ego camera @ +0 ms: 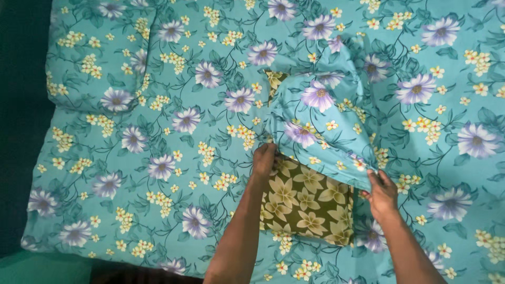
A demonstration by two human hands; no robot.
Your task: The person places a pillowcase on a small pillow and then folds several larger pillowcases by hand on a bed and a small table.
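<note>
A pillow [307, 202] with an olive cover and pale leaf shapes lies on the bed, its far part inside a teal flowered pillowcase [321, 113]. My left hand [264, 159] grips the open edge of the pillowcase at the pillow's left side. On the right side, my right hand [380, 193] pinches the same edge at its corner. The case is bunched and creased towards its far end.
A bedsheet [173, 173] in the same teal flower print covers the whole bed. A second pillow [97, 52] in a matching case lies at the far left corner. The bed's left edge drops to a dark floor [18, 105].
</note>
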